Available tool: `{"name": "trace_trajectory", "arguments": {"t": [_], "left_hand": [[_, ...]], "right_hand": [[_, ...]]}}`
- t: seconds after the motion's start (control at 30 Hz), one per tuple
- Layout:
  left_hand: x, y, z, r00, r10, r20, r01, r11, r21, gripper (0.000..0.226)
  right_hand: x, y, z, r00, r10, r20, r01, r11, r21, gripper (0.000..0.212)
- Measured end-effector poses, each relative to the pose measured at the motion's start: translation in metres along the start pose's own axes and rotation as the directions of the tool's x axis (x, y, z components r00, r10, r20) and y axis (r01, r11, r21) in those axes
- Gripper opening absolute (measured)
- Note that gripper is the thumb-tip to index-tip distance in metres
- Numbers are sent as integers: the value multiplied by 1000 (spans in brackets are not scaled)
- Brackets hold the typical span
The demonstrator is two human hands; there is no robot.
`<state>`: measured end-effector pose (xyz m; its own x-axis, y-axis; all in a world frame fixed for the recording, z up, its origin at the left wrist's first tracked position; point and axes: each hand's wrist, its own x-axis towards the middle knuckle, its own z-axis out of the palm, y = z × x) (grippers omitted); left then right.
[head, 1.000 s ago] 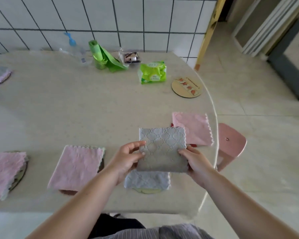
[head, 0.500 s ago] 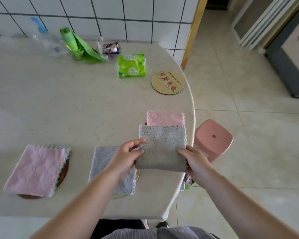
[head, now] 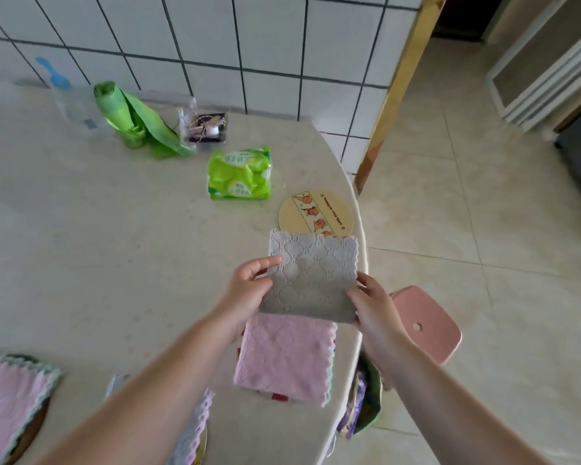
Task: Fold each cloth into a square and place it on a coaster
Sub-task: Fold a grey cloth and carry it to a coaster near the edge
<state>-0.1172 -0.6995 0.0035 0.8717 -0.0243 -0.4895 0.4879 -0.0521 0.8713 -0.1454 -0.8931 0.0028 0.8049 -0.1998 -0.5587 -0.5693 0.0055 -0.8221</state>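
I see the folded grey cloth [head: 311,275] held above the tabletop [head: 98,246], its far edge overlapping the bare round coaster [head: 316,211]. The left hand [head: 249,290] and right hand [head: 371,302] each pinch a side edge, fingers curled.

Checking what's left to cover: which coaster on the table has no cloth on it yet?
The round beige coaster with the orange fruit strip, near the table's right edge. The others lie under pink or grey cloths; this one is bare, just beyond the held grey cloth.

Single head-worn wide-angle view, looking forward and down, close over the table [head: 81,263] at its rounded right edge. Tiled wall [head: 215,45] behind; floor [head: 483,229] at right. Edges bow.
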Motion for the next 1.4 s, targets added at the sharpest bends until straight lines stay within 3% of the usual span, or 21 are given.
{"name": "trace_trajectory", "arguments": {"t": [0.2, 0.4, 0.73, 1.0, 1.17, 1.4], "left_hand": [[76, 26, 30, 995, 66, -74, -57, 992, 115, 54], [118, 48, 38, 979, 124, -164, -87, 973, 215, 52], [146, 46, 35, 986, 109, -127, -53, 924, 378, 53], [142, 52, 37, 970, 232, -74, -171, 867, 467, 50], [150, 44, 35, 975, 211, -70, -152, 862, 483, 47], [134, 14, 14, 933, 234, -273, -99, 897, 432, 18]], "right_hand": [[78, -23, -12, 969, -240, 61, 247, 946, -209, 67], [125, -34, -9, 922, -365, 128, 385, 827, -409, 50], [150, -33, -3, 930, -349, 118, 363, 815, -451, 48], [150, -25, -2, 910, -409, 73, 401, 819, -410, 48], [153, -27, -4, 916, -390, 93, 389, 808, -443, 48], [134, -8, -17, 871, -487, 63, 461, 767, -446, 50]]}}
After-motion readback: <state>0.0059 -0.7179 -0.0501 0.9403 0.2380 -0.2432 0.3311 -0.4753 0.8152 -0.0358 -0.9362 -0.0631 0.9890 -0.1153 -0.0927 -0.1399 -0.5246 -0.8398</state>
